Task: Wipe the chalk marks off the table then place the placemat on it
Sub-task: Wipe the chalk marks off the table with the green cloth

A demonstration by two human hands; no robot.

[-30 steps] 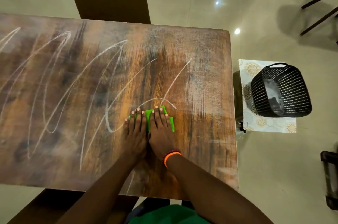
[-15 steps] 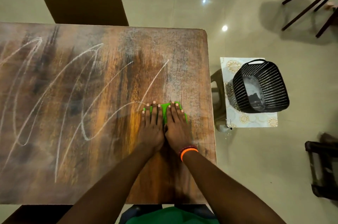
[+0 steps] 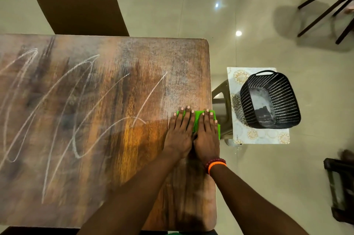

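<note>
Chalk marks [image 3: 80,112]: long looping white strokes cover the left and middle of the worktop [image 3: 107,186], the rightmost stroke ending just left of the hands. A faint chalky haze lies on the far right part of the surface. The wiping step is judged far from complete.

Left hand [image 3: 180,135]: fingers straight and together, palm down, pressing flat on the left part of the green cloth [image 3: 197,119]. It grips nothing.

Right hand [image 3: 207,139]: likewise flat, fingers extended, pressing the right part of the cloth; it touches the left hand along its inner side. The cloth sits at the right edge of the worktop, its right corner overhanging slightly.

Recommendation for the step in hand: keep both palms bearing evenly so the cloth does not bunch, and carry the next pass leftward through the nearest stroke, overlapping passes. The haze suggests dust is being smeared; turning the cloth to a fresh face would probably help.

Placemat [image 3: 256,135]: pale, patterned, lying off the worktop on a low stool [image 3: 222,96] to the right, well clear of the hands. A black basket [image 3: 272,98] rests on it and will need lifting off first.
</note>
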